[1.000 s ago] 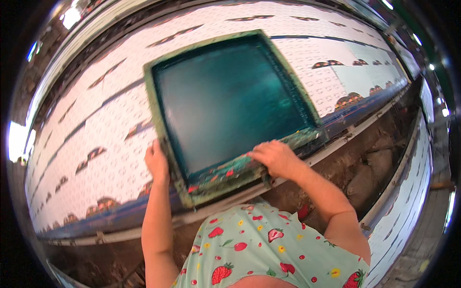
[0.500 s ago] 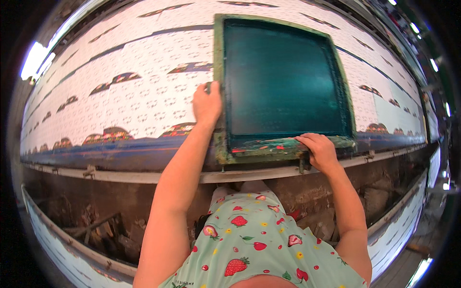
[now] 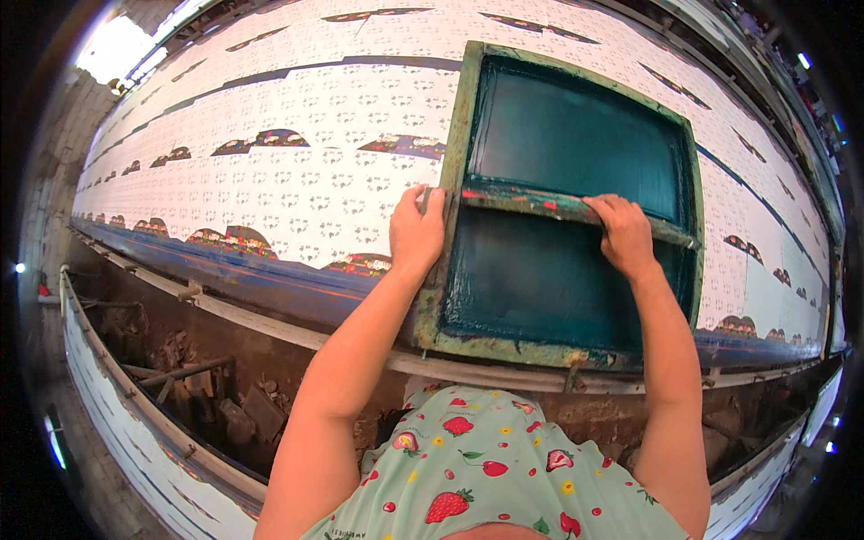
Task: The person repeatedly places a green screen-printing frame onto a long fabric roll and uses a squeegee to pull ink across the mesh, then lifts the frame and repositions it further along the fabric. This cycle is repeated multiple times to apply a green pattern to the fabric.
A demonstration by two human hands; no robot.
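Observation:
A screen-printing frame (image 3: 456,135) with green, paint-stained edges and dark teal mesh lies on white printed cloth in front of me. My left hand (image 3: 418,232) is closed at its left edge, around what seems to be a small grip there. My right hand (image 3: 623,232) is wrapped over a squeegee (image 3: 531,203), its fingers on top of the bar. The squeegee spans the mesh from side to side, about halfway up, and is smeared with red, white and green. Its lower edge against the mesh is hidden.
The long table of patterned cloth (image 3: 315,171) runs left and right, with dark blue along its near border. A metal rail (image 3: 297,335) follows the near edge. Beyond it, rubble (image 3: 256,409) lies in the gap on my side. Another cloth-covered table (image 3: 126,450) stands behind at lower left.
My right hand has pushed the squeegee from the frame's near edge to mid-mesh. My left hand stays at the frame's left side. The whole view has shifted and tilted.

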